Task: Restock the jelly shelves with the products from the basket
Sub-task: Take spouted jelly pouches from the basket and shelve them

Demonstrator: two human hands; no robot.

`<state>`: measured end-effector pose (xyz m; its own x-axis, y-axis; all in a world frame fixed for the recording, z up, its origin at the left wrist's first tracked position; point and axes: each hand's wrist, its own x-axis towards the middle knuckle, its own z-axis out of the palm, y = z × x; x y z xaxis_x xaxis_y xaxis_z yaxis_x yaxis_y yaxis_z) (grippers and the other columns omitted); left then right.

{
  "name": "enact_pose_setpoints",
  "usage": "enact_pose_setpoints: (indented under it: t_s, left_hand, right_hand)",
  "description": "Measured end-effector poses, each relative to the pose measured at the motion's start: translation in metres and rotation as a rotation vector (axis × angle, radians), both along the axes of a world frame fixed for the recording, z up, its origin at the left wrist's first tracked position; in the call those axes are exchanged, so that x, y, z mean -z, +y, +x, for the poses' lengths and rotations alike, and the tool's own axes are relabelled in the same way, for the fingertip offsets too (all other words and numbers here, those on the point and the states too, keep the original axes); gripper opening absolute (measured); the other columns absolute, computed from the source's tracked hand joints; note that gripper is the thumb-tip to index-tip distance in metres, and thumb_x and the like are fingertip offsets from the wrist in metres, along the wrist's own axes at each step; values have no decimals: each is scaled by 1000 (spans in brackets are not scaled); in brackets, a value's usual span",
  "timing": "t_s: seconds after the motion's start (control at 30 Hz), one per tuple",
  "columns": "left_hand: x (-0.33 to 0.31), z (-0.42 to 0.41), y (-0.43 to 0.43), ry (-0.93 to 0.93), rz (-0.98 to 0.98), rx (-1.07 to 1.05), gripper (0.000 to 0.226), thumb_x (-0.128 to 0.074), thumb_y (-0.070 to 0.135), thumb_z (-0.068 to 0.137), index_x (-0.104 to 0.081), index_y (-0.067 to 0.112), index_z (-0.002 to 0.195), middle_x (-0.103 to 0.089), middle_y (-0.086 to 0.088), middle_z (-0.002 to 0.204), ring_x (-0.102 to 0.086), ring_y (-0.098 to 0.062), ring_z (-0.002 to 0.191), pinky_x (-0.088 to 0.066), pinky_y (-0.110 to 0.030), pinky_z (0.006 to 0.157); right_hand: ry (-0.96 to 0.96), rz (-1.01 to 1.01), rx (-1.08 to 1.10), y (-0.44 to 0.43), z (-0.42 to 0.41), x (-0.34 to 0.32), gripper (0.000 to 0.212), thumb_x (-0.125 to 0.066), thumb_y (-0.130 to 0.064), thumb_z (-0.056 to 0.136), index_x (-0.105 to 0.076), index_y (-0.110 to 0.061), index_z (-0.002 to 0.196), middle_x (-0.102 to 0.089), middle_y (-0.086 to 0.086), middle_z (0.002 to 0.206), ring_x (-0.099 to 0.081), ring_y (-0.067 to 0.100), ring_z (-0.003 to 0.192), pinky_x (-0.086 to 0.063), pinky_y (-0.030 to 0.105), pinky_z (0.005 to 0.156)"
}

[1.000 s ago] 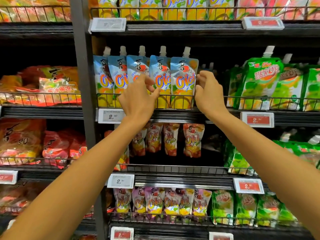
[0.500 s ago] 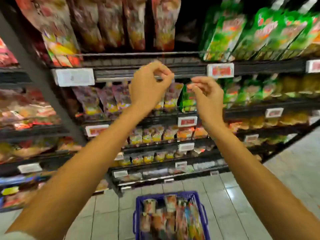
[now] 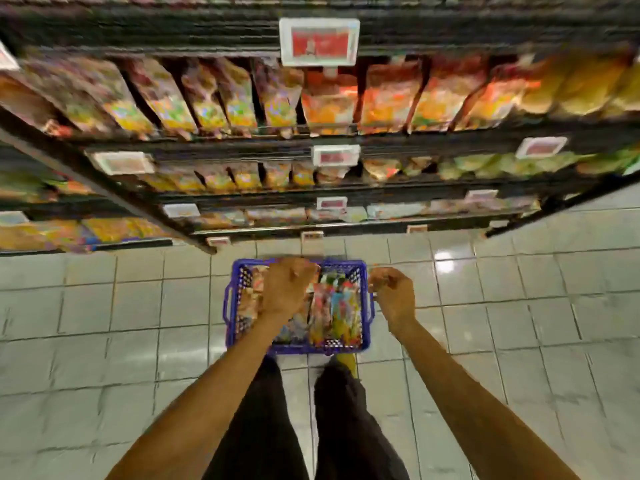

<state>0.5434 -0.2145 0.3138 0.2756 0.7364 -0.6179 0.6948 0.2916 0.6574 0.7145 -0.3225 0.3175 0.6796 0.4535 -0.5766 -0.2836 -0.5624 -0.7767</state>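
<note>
Left hand [image 3: 289, 289] hangs in the middle of the frame, directly over the left half of the blue basket [image 3: 366, 336]. Its back faces the camera and its fingers curl downward. The fingertips are hidden behind the knuckles and the picture is smeared, so I cannot tell whether it already grips something or is only reaching in.

Right hand [image 3: 394, 294] sits just to the right, outside the basket's right rim. Its fingers are loosely curled and nothing shows in them.

The jelly pouches [image 3: 336, 306] fill the basket under and just right of the left hand. They are packed side by side with their long axes running from the bottom toward the top of the frame, and their ends are too blurred to tell apart. The left hand is plainly the nearer one, with product straight beneath it, while the right hand would have to cross the rim toward frame left to reach the bright pouches on that side. A pick here probably means closing on a pouch end and lifting straight out along its length.

The basket stands on the pale tiled floor [image 3: 104, 306], just above the person's dark-trousered legs [image 3: 263, 427] in the frame. The shelves [image 3: 242, 142] to be restocked span the upper part of the frame, well apart from both hands, with white-framed price tags [image 3: 318, 41] on their edges.
</note>
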Motion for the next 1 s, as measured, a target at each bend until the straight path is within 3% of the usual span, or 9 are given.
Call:
enact_pose_setpoints:
  t_s: [0.1,0.13,0.33,0.47,0.63,0.73,0.83,0.93,1.0]
  left_hand:
    - [55,14,-29,1,201,-3,15,-71,13,85,-71,3,73,-70,-10,75,-58,-15,70,-45,-7,66]
    - [75,15,-40,27,199,-19,15,-72,9,83,-70,-1,72,-67,-10,71,-56,-14,68,-41,-4,61]
    - [204,1,-83,138,7,-1,19,-65,14,90,-69,-1,79,-61,-4,72,-52,-13,67,-32,-16,56]
    - [269,-3,-94,172,-89,-1,27,-61,14,93,-60,9,66,-48,-3,58,-39,-5,50,-28,-20,48]
    - [333,0,-99,153,-212,-107,45,-60,8,90,-51,19,47,-44,9,40,-42,1,35,-27,-14,40]
    - [358,2,-100,113,-335,-205,21,-61,10,92,-63,17,72,-55,1,58,-48,-1,46,-38,-16,46]
    - [376,1,-102,60,-441,-319,6,-61,10,93,-65,15,94,-60,-1,70,-55,-3,46,-43,-15,44]
    - [387,0,-99,72,-453,-346,13,-60,12,94,-69,7,102,-64,-6,81,-59,-11,65,-51,-26,67]
    - [391,0,-99,73,-469,-370,18,-59,12,94,-68,5,107,-65,-7,81,-60,-17,70,-51,-32,72]
  right_hand:
    - [37,-167,-97,-25,3,69,20,-58,9,87,-67,-9,83,-67,6,79,-61,25,77,-53,25,63]
    - [45,-200,-111,-31,2,88,17,-59,8,86,-67,-7,87,-68,8,84,-63,24,78,-53,22,61]
    - [27,-427,-226,-55,-7,213,20,-59,-4,88,-67,1,106,-68,24,111,-64,40,105,-52,52,91]
    - [8,-529,-356,-66,-15,276,20,-56,-10,93,-64,-2,110,-69,18,113,-64,35,106,-52,42,91]
    - [23,-519,-299,-64,-22,338,40,-66,-15,90,-55,-6,127,-65,13,124,-59,32,116,-48,38,96]
    - [-18,-509,-265,-57,-30,367,44,-71,-19,86,-54,-7,125,-66,13,121,-61,33,111,-45,30,81]
    - [-86,-529,-224,-52,-37,385,45,-74,-21,83,-55,-8,122,-67,14,117,-63,35,107,-44,30,78]
    - [-117,-576,-197,-51,-36,395,39,-74,-20,84,-59,-8,118,-69,14,114,-64,34,105,-48,33,81]
    - [-67,-587,-172,-53,-34,399,31,-74,-21,84,-64,-8,111,-70,13,110,-65,31,101,-49,33,80]
